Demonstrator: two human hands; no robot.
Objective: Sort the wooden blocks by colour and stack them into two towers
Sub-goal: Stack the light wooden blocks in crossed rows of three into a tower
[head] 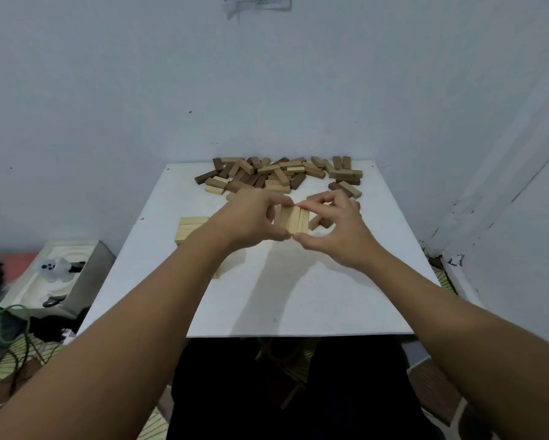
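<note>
A row of three pale wooden blocks (294,220) is held side by side above the white table (298,296). My left hand (251,219) pinches the row's ends from the left and my right hand (333,228) pinches them from the right, thumbs near, forefingers far. A low stack of pale blocks (189,229) stands on the table to the left, partly hidden by my left forearm. A mixed heap of dark brown and pale blocks (279,174) lies along the table's far edge. A few loose blocks (317,221) lie behind my right hand.
The table stands in a corner, with white walls behind it and to the right. On the floor at the left are a moulded foam tray (49,274) and green cables (10,325). My legs in dark cloth are under the table's near edge.
</note>
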